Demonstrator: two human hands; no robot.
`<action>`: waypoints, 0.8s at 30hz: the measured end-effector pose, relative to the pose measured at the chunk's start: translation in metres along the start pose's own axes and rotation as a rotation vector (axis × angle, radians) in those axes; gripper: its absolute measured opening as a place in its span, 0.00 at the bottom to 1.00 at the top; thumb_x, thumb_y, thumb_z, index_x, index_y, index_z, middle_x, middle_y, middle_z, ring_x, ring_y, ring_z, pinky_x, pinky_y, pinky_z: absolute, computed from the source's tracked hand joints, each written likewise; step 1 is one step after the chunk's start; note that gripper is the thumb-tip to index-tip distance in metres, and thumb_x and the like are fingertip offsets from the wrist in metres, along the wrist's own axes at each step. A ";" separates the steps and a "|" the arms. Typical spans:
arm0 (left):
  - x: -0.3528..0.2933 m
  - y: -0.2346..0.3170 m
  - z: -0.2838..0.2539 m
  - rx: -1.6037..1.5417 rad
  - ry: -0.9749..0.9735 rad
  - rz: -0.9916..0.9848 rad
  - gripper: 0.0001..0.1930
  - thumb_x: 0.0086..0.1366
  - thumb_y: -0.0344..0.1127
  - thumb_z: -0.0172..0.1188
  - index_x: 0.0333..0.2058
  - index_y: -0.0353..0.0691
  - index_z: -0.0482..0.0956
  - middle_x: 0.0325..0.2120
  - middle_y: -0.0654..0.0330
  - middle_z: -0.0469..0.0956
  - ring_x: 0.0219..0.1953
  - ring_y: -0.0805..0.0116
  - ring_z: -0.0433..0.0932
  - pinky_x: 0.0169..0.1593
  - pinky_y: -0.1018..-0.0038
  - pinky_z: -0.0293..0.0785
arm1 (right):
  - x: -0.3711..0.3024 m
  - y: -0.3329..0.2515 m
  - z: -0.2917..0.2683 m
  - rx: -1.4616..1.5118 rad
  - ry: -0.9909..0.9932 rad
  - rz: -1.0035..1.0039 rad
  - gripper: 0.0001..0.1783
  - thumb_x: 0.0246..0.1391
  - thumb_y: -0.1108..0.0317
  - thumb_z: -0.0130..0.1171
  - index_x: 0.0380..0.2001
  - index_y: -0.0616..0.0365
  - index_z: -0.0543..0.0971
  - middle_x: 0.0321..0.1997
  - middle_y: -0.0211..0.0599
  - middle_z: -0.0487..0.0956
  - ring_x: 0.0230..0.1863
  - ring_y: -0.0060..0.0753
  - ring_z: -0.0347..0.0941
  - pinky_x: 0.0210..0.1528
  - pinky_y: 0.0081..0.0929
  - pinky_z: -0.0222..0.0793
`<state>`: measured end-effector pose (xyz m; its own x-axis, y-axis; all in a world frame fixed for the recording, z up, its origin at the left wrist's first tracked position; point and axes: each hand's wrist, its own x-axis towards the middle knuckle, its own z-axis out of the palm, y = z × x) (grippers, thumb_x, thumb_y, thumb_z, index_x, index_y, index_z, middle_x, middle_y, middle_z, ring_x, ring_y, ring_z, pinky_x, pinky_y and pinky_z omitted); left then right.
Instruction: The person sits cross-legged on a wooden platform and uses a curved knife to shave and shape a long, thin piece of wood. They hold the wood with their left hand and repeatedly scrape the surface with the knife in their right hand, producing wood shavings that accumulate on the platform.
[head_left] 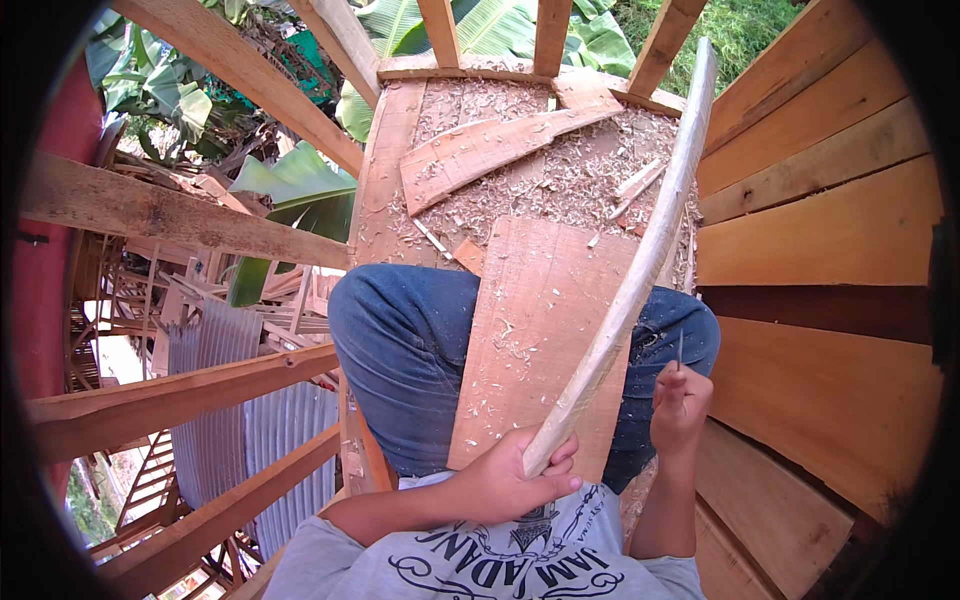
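Note:
A long, pale, slightly curved wooden pole (640, 275) slants from my lap up to the far right. Its near end is wrapped by the fingers of my left hand (515, 478), close to my shirt. Above my right knee, my right hand (682, 405) is closed in a fist around a knife (680, 350); only its narrow blade shows, pointing up and away, apart from the pole. Under the pole, a wide wooden board (540, 330) rests between my legs, with a few shavings on it.
Beyond my knees, shavings cover the plank floor (470, 108), where a cut board piece (490, 155) lies. A plank wall (820, 260) stands close on the right. Open wooden rails (190, 215) run along the left, with corrugated metal sheets (290, 470) below. Banana leaves (300, 185) hang outside.

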<state>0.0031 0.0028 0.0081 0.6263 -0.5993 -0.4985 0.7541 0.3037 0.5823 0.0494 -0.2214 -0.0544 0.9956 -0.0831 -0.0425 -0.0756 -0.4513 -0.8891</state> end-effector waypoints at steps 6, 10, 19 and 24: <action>0.003 0.000 0.006 0.217 0.103 0.097 0.13 0.63 0.29 0.59 0.30 0.43 0.60 0.23 0.72 0.61 0.28 0.84 0.60 0.32 0.81 0.60 | -0.010 -0.040 0.018 -0.210 -0.199 -0.346 0.37 0.50 0.35 0.57 0.12 0.61 0.68 0.10 0.42 0.62 0.12 0.45 0.65 0.16 0.33 0.57; 0.003 -0.019 0.003 0.088 0.039 -0.017 0.13 0.63 0.30 0.59 0.30 0.43 0.60 0.22 0.72 0.60 0.26 0.84 0.60 0.31 0.81 0.60 | 0.027 0.001 0.011 -0.296 0.069 -0.234 0.37 0.50 0.34 0.56 0.12 0.61 0.68 0.10 0.42 0.63 0.12 0.47 0.64 0.16 0.35 0.56; 0.006 -0.008 0.006 0.162 0.039 0.046 0.12 0.64 0.30 0.58 0.30 0.43 0.60 0.23 0.71 0.61 0.27 0.83 0.60 0.31 0.81 0.60 | -0.015 -0.036 0.008 -0.278 -0.243 -0.363 0.38 0.40 0.32 0.64 0.10 0.58 0.66 0.09 0.38 0.63 0.11 0.44 0.64 0.15 0.31 0.60; 0.006 -0.020 0.004 0.046 0.009 -0.034 0.12 0.64 0.31 0.58 0.30 0.43 0.60 0.22 0.72 0.61 0.26 0.84 0.60 0.30 0.82 0.59 | 0.021 0.002 0.001 -0.433 0.037 -0.361 0.40 0.44 0.30 0.59 0.11 0.61 0.67 0.08 0.39 0.61 0.11 0.40 0.64 0.16 0.32 0.57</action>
<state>-0.0088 -0.0098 -0.0038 0.6021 -0.6024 -0.5241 0.7653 0.2483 0.5939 0.0707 -0.2229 -0.0575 0.9606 0.1169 0.2523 0.2462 -0.7795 -0.5760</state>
